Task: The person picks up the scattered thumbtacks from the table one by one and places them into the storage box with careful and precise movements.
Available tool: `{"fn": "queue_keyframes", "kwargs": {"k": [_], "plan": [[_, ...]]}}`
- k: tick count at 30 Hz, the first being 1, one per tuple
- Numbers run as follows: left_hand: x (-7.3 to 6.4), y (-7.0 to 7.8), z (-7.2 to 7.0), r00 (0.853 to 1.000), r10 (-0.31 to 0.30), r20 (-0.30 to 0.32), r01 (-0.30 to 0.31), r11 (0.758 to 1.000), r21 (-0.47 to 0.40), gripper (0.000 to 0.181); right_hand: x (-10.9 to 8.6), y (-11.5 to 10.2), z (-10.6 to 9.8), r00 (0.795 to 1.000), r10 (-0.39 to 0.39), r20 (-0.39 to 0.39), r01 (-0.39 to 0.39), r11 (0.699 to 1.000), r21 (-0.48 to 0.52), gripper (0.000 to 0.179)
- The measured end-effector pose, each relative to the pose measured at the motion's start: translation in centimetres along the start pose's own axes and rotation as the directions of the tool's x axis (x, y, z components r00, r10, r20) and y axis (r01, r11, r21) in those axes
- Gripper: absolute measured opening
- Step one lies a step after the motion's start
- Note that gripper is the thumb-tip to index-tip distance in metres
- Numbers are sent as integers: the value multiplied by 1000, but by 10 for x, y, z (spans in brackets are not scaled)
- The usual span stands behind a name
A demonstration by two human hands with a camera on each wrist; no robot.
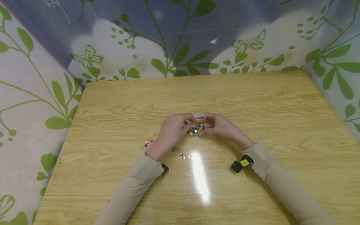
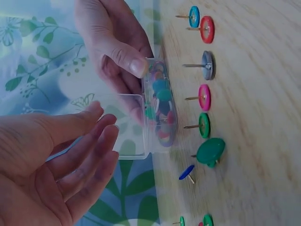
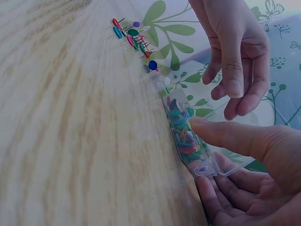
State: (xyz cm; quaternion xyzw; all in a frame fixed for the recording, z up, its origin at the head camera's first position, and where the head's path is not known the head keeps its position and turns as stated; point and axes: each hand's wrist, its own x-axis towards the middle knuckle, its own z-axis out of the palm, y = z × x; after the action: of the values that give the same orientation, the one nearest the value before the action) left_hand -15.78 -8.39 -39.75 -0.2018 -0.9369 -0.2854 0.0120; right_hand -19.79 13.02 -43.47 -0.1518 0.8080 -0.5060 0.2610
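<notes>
A small clear plastic box (image 1: 189, 134), filled with coloured thumbtacks (image 1: 199, 128), sits on the table with its hinged lid (image 1: 200, 117) swung back. My right hand (image 1: 222, 125) holds the box from the right, its thumb (image 3: 225, 134) on the near wall and the other fingers round the side and behind. My left hand (image 1: 172, 128) hovers over the box's left side. In the left wrist view its fingers (image 2: 101, 169) are spread loosely in front of the lid, with nothing between them. The right wrist view shows the same left hand (image 3: 240, 61) above the box, fingers pointing down.
Loose thumbtacks (image 1: 180, 151) lie in a short row in front of the box. Another cluster of thumbtacks (image 1: 148, 139) is left of the left wrist. A wood-grain table (image 1: 253, 100) meets leaf-patterned walls (image 1: 191, 59) at its back and sides. Wrist cameras (image 1: 237, 166) hang below the sleeves.
</notes>
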Motion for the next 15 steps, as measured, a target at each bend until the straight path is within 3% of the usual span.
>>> {"fn": "queue_keyframes", "kwargs": {"k": [4, 10, 15], "plan": [[-1, -2, -5, 1000, -4, -27, 4, 1000, -10, 11, 0, 0, 1, 1000, -11, -1, 11, 1000, -12, 65], [-2, -11, -20, 991, -18, -134, 14, 999, -30, 12, 2, 1, 1, 1000, -6, -9, 6, 1000, -18, 65], [-4, -23, -27, 977, -72, -202, 76, 997, 10, 13, 2, 1, 1, 1000, -8, -8, 8, 1000, -28, 66]]}}
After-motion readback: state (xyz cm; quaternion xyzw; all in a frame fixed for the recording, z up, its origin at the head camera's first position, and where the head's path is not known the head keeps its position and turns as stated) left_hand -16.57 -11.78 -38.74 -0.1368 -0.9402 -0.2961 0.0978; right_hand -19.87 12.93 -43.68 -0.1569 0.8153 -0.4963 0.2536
